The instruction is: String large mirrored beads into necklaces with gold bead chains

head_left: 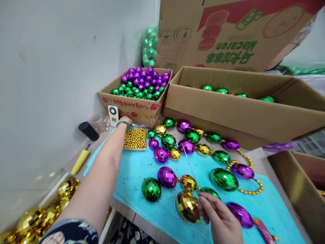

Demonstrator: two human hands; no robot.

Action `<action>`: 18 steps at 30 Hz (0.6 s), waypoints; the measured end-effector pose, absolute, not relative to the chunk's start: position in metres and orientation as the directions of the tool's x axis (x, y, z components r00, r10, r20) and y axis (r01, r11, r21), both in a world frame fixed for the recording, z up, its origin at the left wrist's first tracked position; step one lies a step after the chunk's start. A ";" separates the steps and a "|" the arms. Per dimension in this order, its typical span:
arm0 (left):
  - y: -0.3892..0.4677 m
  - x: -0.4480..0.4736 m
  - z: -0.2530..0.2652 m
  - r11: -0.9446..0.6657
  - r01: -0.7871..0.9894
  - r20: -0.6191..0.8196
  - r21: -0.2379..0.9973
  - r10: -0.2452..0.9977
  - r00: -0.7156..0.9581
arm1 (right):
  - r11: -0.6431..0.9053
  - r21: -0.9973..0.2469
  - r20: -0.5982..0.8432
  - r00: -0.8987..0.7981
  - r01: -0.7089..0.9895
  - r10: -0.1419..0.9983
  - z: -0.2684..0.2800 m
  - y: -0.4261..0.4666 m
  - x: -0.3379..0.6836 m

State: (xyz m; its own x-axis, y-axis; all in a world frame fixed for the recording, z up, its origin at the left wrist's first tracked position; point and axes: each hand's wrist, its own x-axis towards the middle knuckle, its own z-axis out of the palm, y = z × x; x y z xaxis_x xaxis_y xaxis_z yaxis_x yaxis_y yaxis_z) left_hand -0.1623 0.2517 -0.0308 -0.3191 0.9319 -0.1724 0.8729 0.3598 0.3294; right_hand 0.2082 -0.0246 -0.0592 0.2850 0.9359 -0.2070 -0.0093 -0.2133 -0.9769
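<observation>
My right hand (218,215) is closed in a pinch on a thin needle (189,161), which points up and away over the strung baubles. Beside its fingertips is a large gold faceted bauble (188,206). A gold bauble (188,183) and a purple bauble (167,177) lie just beyond, joined by small gold beads. My left hand (127,120), with a green bangle at the wrist, reaches to the far left corner of a shallow tray of small gold beads (135,139); its fingers are hidden. A loose-looking green bauble (151,189) rests at the left of these.
A carton of purple and green balls (144,84) stands behind the tray, with a long cardboard box (241,112) to its right. Bauble strands (203,149) cover the blue mat (134,173). At left are a yellow-handled tool (80,161), a black object (88,131) and gold baubles (33,218).
</observation>
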 end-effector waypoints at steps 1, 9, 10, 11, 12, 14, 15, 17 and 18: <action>0.249 -0.162 -0.022 0.370 0.862 -0.161 0.346 0.929 -0.334 | -0.204 -0.979 -0.197 0.290 -0.005 0.937 -0.059 -0.025 0.210; 0.145 -0.085 0.025 0.054 0.485 -0.042 0.873 0.998 -0.035 | -0.100 -0.995 -0.094 0.238 0.015 0.967 -0.052 -0.050 0.200; 0.124 -0.071 0.023 0.040 0.222 -0.053 0.974 0.997 0.052 | -0.090 -0.996 -0.085 0.227 0.010 0.970 -0.051 -0.054 0.196; 0.103 -0.057 0.020 0.071 -0.010 -0.069 0.997 0.990 0.122 | -0.078 -0.997 -0.075 0.221 0.006 0.972 -0.050 -0.059 0.193; 0.083 -0.044 0.017 0.122 -0.202 -0.087 0.972 0.981 0.174 | -0.065 -0.998 -0.063 0.220 0.003 0.973 -0.049 -0.064 0.191; 0.052 -0.023 0.010 0.223 -0.434 -0.128 0.873 0.963 0.237 | -0.043 -0.999 -0.040 0.230 0.006 0.972 -0.047 -0.074 0.189; 0.040 -0.015 0.008 0.256 -0.502 -0.144 0.826 0.957 0.251 | -0.035 -0.999 -0.031 0.236 0.011 0.971 -0.047 -0.079 0.190; 0.023 -0.002 0.004 0.289 -0.588 -0.162 0.756 0.952 0.260 | -0.027 -0.999 -0.019 0.246 0.029 0.969 -0.047 -0.089 0.193; 0.018 0.002 0.002 0.297 -0.613 -0.167 0.732 0.951 0.261 | -0.023 -0.999 -0.012 0.249 0.041 0.968 -0.047 -0.094 0.196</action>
